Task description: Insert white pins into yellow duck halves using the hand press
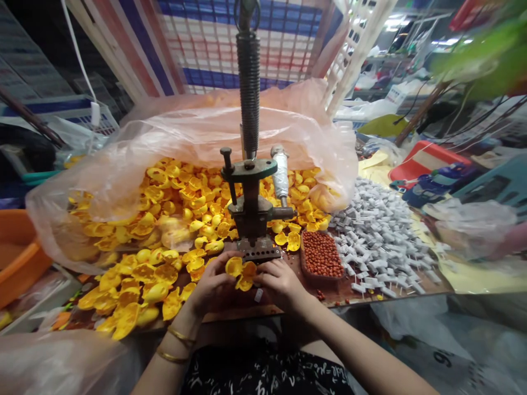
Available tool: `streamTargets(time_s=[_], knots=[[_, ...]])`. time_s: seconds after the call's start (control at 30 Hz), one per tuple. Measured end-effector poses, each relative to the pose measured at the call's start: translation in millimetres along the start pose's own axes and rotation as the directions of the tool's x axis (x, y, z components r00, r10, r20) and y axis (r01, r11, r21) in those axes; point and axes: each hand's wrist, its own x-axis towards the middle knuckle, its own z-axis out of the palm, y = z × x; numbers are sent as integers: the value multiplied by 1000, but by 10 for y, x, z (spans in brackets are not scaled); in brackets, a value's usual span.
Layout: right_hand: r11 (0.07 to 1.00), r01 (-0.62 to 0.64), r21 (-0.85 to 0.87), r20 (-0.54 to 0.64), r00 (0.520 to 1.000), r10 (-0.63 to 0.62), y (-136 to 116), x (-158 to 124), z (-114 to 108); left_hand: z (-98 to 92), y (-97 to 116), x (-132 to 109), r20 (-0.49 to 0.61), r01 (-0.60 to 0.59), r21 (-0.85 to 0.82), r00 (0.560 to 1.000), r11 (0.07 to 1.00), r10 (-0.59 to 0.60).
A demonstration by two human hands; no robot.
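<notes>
My left hand (213, 285) pinches a yellow plastic shell piece (246, 276) with several rounded lobes, just in front of a hand press (250, 214). On the piece's right side are the fingertips of my right hand (282, 282), curled inward; whether they grip it or something small is hidden. Below the piece, between my hands, shows a small pale grey block (258, 295). The perforated metal base (261, 253) of the press is directly behind my fingers. More yellow shells (135, 280) lie heaped at my left.
A tray of small red-brown beads (322, 253) stands right of the press, beside a pile of grey blocks with thin pins (381, 236). A large clear plastic bag (197, 129) spills yellow shells behind. An orange basin (18, 258) is far left; a red container (426, 164) sits right.
</notes>
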Motion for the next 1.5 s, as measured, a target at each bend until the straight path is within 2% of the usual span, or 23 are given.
streamTargets(time_s=[0.17,0.27,0.33,0.47,0.57,0.63,0.7,0.77,0.83,0.87,0.93,1.03,1.13,1.2,1.27,1.33,1.4,1.47,1.5], knots=[[999,3,42,-32,999,-1,-83,-41,38,-28,16,2,13,62,-86,998,994,-62],[965,-74,251,-21,996,81,-129,-40,58,-2,20,-40,17,110,-188,994,976,-109],[907,-135,399,24,990,136,-145,-43,67,68,-11,-86,-9,76,-201,997,977,-79],[858,-283,429,23,953,303,-175,-51,35,228,-163,-159,-109,-136,42,984,990,140],[840,-333,428,85,940,329,-135,-35,-120,213,-270,-155,-198,-174,174,958,969,208],[858,-374,351,99,926,363,-8,-25,-288,153,-296,-140,-278,-154,175,940,973,198],[866,-488,106,49,873,486,213,-34,-465,102,-282,-132,-343,-123,101,927,987,151],[745,-627,-227,2,765,644,480,-66,-603,81,-246,-137,-363,-85,-20,929,996,72],[587,-668,-457,31,648,761,716,-111,-676,80,-215,-145,-351,-54,-130,936,990,5],[554,-655,-514,74,609,789,803,-133,-688,80,-208,-146,-338,-50,-174,941,983,-12],[559,-620,-551,156,581,799,904,-169,-681,68,-214,-136,-321,-76,-242,947,967,-6],[559,-597,-576,181,574,799,931,-199,-659,13,-246,-107,-355,-131,-287,935,949,22],[571,-573,-588,223,564,795,937,-207,-694,-42,-248,-105,-418,-118,-303,908,946,-20],[587,-564,-581,247,565,787,944,-192,-749,-51,-230,-121,-383,-80,-305,923,949,-45],[580,-607,-543,196,580,791,914,-144,-795,-31,-219,-132,-331,-65,-277,943,959,-32],[616,-694,-373,122,621,774,812,-60,-777,7,-230,-120,-357,-74,-238,934,968,-17],[685,-728,-27,97,680,727,629,47,-648,50,-262,-84,-409,-68,-223,912,973,-30],[689,-657,305,118,744,657,397,148,-407,91,-297,-43,-434,-57,-238,899,969,-54],[668,-617,415,121,765,632,281,189,-264,109,-309,-26,-435,-62,-253,899,965,-56]])
